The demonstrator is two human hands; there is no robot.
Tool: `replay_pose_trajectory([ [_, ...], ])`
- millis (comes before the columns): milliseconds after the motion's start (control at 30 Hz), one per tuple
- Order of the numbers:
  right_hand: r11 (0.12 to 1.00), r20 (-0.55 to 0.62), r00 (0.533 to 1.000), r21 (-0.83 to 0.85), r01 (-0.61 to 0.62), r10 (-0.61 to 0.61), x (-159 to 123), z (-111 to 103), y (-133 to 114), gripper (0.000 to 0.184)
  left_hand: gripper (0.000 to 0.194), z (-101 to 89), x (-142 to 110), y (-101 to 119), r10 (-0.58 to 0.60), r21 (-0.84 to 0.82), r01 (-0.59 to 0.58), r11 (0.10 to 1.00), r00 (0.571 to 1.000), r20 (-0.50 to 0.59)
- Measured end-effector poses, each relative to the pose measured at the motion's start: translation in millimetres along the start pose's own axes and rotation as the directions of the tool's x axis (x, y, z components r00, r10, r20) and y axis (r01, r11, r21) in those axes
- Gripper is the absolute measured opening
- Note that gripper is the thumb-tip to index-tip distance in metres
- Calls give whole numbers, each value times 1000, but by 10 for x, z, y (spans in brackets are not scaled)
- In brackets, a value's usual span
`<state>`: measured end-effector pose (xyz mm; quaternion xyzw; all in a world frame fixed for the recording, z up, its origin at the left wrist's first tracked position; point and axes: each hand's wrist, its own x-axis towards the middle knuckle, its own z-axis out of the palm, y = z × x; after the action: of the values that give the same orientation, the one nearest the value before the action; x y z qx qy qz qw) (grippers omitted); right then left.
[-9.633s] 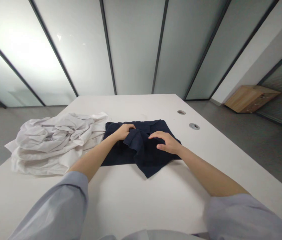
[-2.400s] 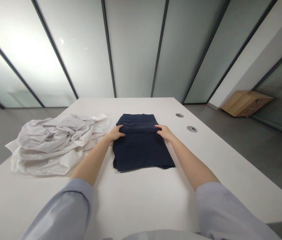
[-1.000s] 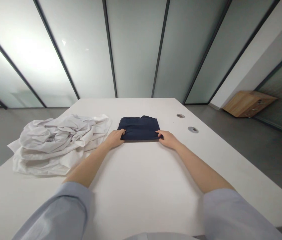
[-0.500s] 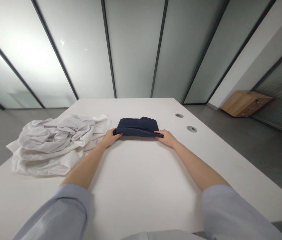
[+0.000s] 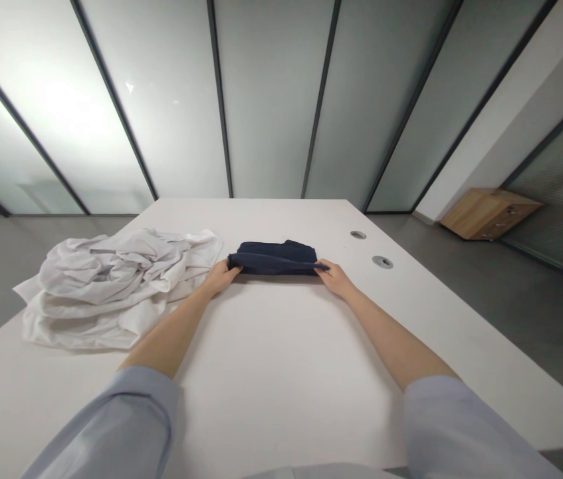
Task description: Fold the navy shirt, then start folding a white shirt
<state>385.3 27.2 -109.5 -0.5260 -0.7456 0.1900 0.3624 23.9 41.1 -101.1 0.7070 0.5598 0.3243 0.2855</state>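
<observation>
Pale blue shirt sleeves (image 5: pixel 102 429) are entering the view at the near edge, with both forearms reaching across a white rectangular table (image 5: pixel 281 392). The left hand (image 5: pixel 220 277) is gripping the left end of a folded dark navy cloth garment (image 5: pixel 274 260), its fingers closed on the top layer. The right hand (image 5: pixel 335 279) is gripping the right end, its fingertips pinching the thin upper edge. The garment is lying flat toward the table's far end. A crumpled white fabric heap (image 5: pixel 109 289) is sitting just left of the left hand. Two round metal grommets (image 5: pixel 382 262) are showing in the tabletop, right of the garment. Farther right, a light wood cabinet (image 5: pixel 488 213) is standing on the grey floor (image 5: pixel 535 332), and frosted glass partitions (image 5: pixel 271 100) are rising beyond the table.
</observation>
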Motion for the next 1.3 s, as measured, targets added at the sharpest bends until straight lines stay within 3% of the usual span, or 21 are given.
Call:
replay_pose_trajectory([
  [100, 998, -87, 995, 18, -54, 55, 24, 17, -35, 29, 50, 8, 17, 57, 22, -80, -30, 996, 995, -93],
  [200, 994, -157, 983, 47, -94, 100, 72, 74, -24, 28, 47, 24, 43, 120, 31, -53, -40, 998, 986, -164],
  [400, 982, -186, 965, -3, -191, 187, 133, 176, 39, 27, 40, 85, 40, 200, -152, 178, 212, 961, 942, -299],
  [500, 981, -237, 953, -14, -195, 186, 132, 181, 58, 40, 43, 99, -21, 237, -68, 300, 193, 934, 922, -380],
  [600, 993, -303, 952, -95, -72, 40, 107, 175, 34, 47, 32, 86, -85, 261, 101, 449, 102, 888, 909, -405],
  [667, 975, -248, 961, -213, 68, -121, 75, 186, -11, 47, 25, 71, -107, 254, 143, 503, 42, 864, 935, -324],
  [733, 932, -90, 972, -316, 179, -217, 38, 214, -71, 47, 30, 62, -109, 222, 148, 508, -25, 861, 968, -203],
  [833, 883, 138, 971, -408, 233, -193, -7, 258, -177, 47, 43, 68, -86, 146, 168, 491, -104, 865, 982, -89],
  [900, 860, 182, 972, -461, 219, -151, -24, 258, -268, 43, 48, 80, -69, 104, 189, 496, -119, 860, 977, -94],
  [1067, 795, 145, 985, -585, 163, -95, -64, 189, -561, 41, 52, 70, -66, 106, 241, 485, -95, 869, 939, -248],
  [1200, 806, 243, 931, -470, 359, -273, -105, 291, -702, 44, 46, 41, -77, 134, 267, 471, -99, 876, 915, -303],
  [1300, 828, 366, 900, -409, 383, -235, -120, 468, -722, 55, 41, 39, -58, 91, 274, 473, -111, 874, 917, -291],
])
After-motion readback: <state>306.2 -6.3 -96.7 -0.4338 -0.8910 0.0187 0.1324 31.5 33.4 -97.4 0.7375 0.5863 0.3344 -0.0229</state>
